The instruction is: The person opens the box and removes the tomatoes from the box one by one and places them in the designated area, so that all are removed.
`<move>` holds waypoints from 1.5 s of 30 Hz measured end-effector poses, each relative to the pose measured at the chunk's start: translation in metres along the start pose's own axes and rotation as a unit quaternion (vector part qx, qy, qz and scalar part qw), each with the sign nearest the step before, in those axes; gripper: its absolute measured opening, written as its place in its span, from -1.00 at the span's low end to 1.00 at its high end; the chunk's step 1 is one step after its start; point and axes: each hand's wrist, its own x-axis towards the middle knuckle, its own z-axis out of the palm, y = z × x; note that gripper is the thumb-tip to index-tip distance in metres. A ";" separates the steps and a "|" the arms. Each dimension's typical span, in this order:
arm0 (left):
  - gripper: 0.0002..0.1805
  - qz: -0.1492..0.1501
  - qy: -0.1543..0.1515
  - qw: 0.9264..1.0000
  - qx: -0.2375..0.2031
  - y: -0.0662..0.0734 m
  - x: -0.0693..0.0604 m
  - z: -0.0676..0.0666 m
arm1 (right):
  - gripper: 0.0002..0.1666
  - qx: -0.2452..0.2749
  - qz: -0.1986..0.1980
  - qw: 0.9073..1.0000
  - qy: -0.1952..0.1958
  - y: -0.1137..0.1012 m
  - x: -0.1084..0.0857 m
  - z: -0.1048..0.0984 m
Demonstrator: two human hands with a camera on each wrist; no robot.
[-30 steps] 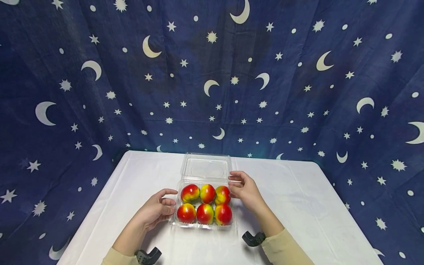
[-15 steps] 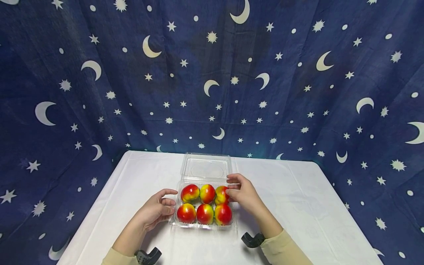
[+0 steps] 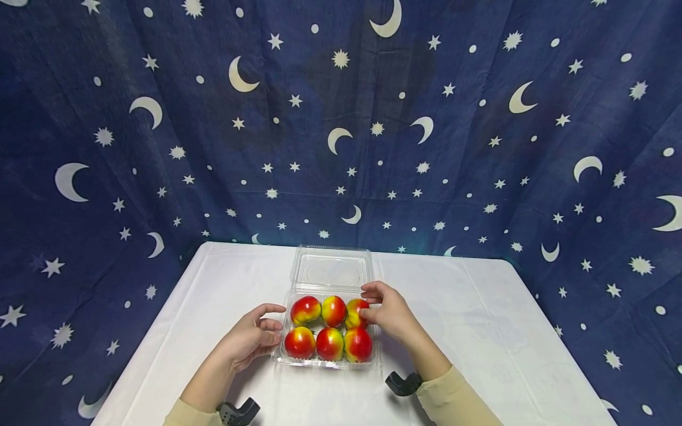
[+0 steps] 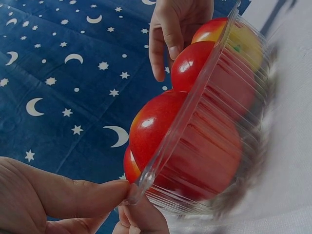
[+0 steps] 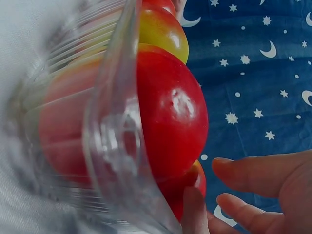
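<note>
Head view: nearest, at the bottom edge, a person's two forearms reach forward in tan sleeves, each wrist wearing a small black camera mount. Just beyond, a clear plastic clamshell container sits on the desk, which is covered in white cloth; the container's front wall faces the person.

The left hand is at the container's left side. Its wrist view shows the thumb and a finger pinching the corner of the clear rim.

The right hand is over the container's right side, palm turned inward, holding nothing. Its fingers are extended and loosely spread, and its thumb tip overlaps the back right fruit; whether they touch is hard to tell.

Six glossy red-and-yellow fruits fill the container in two rows of three. In the near row are the front left fruit, the front middle fruit and the front right fruit. Behind them lie the back left fruit, the back middle fruit and the one by the right thumb.

Farther back, the hinged lid is folded open, away from the person. Past the desk's far edge hangs a dark blue curtain printed with pale moons, stars and dots.
</note>
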 end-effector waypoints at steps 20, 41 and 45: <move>-0.21 0.001 -0.002 1.000 -0.004 -0.001 -0.001 -0.001 | -0.28 -0.102 0.008 0.995 0.021 -0.004 -0.002 0.011; -0.21 -0.002 0.001 1.000 0.000 -0.002 0.001 0.000 | -0.40 -0.156 -0.024 0.986 0.050 -0.010 -0.006 0.013; -0.21 -0.002 0.004 1.000 0.001 -0.002 0.001 0.000 | -0.40 -0.185 -0.033 0.982 0.038 -0.011 -0.005 0.012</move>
